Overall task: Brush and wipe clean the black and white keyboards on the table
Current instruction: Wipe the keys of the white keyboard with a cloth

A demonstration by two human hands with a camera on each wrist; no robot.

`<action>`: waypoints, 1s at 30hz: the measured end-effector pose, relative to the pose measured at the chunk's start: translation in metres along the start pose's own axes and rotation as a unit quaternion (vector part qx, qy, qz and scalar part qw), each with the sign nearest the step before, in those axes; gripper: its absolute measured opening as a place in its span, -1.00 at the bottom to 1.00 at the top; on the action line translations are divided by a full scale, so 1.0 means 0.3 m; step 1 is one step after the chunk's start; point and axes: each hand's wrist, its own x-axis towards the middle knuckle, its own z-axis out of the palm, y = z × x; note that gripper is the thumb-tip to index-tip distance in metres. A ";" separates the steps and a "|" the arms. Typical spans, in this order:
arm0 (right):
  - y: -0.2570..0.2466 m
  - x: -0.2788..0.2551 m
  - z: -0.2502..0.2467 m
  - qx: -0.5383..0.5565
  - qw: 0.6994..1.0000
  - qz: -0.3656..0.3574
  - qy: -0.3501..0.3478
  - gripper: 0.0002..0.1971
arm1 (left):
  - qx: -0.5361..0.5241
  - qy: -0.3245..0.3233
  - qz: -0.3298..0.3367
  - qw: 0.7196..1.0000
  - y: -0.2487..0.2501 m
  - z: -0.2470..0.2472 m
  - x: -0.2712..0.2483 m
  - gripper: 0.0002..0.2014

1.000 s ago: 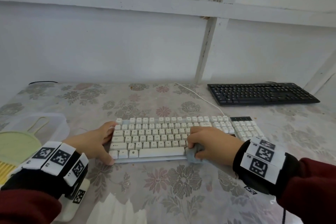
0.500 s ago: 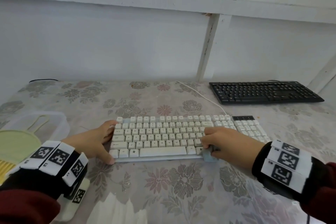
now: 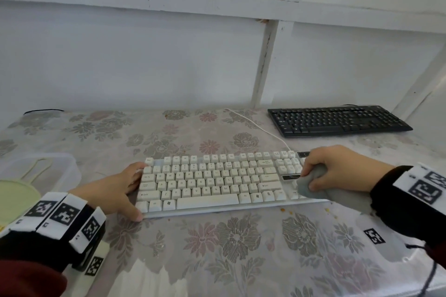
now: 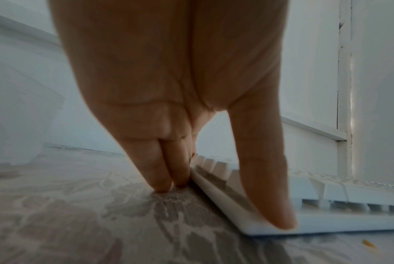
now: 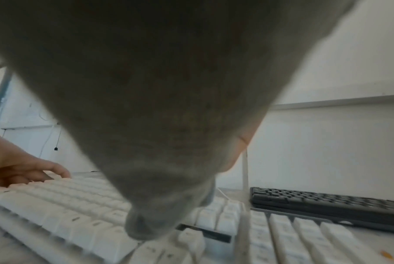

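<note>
Left hand (image 3: 113, 190) bracing white keyboard (image 3: 212, 185) edge, fingers straight | right hand (image 3: 337, 169) clutching soft grey cloth (image 3: 313, 183), wiping keypad | keyboard probably light, slide-prone; steadying by rigid frame.

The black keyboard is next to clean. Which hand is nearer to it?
Right. The right hand holds a cloth just in front of the black keyboard; the left hand is far off, at the white keyboard's opposite end.

head view downward, wrist views close

2 keyboards (image 3: 212, 183) (image 3: 337, 120); 1 cloth (image 3: 311, 183); maybe 1 container (image 3: 60, 166).
</note>
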 end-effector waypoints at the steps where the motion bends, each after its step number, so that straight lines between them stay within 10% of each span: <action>1: -0.010 0.005 0.006 0.008 1.000 -0.003 0.002 -0.78 | -0.001 0.001 -0.001 1.000 0.000 0.001 0.000 0.50; 19: -0.027 0.013 0.151 -0.076 0.996 -0.052 0.010 -0.84 | -0.032 0.006 0.005 0.999 0.001 0.007 -0.001 0.45; 30: 0.157 -0.032 0.111 -0.140 0.990 0.034 -0.006 -0.59 | -0.035 0.001 0.009 0.999 -0.003 0.003 0.004 0.47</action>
